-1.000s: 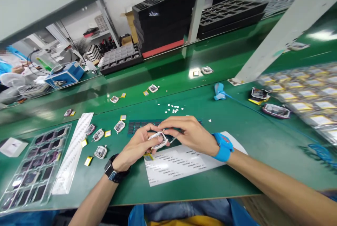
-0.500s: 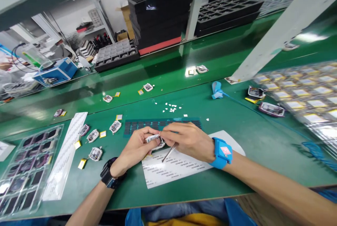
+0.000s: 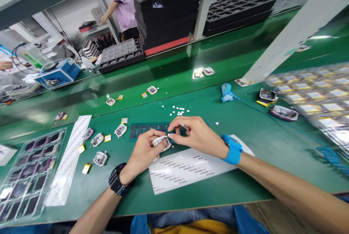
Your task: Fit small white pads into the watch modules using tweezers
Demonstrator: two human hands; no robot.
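My left hand [image 3: 145,150] grips a white smartwatch case [image 3: 161,144], its open side with small electronic parts facing up. My left thumb lies across it. Close against the case's right edge is my right hand [image 3: 195,134], thumb and forefinger nearly together. A small white piece [image 3: 169,136] shows at the right thumb's tip. Tucked among the right fingers is a slim metal tool [image 3: 184,126], mostly hidden by the hand. Beneath both hands lie a dark green sheet with rows of black strips [image 3: 139,130] and a white printed sheet [image 3: 180,172].
Loose white bits [image 3: 178,111] lie beyond my hands. More watch cases [image 3: 100,158] with yellow-edged batteries [image 3: 86,168] lie left. A clear tray [image 3: 35,176] stands far left, battery trays [image 3: 313,96] at right. A slanted post [image 3: 289,30] rises right; a person [image 3: 124,5] stands behind.
My right hand has turned and raised its fingers; the metal tool, pointing down before, now sits up among them. The left hand keeps the watch case. A person has come into view behind.
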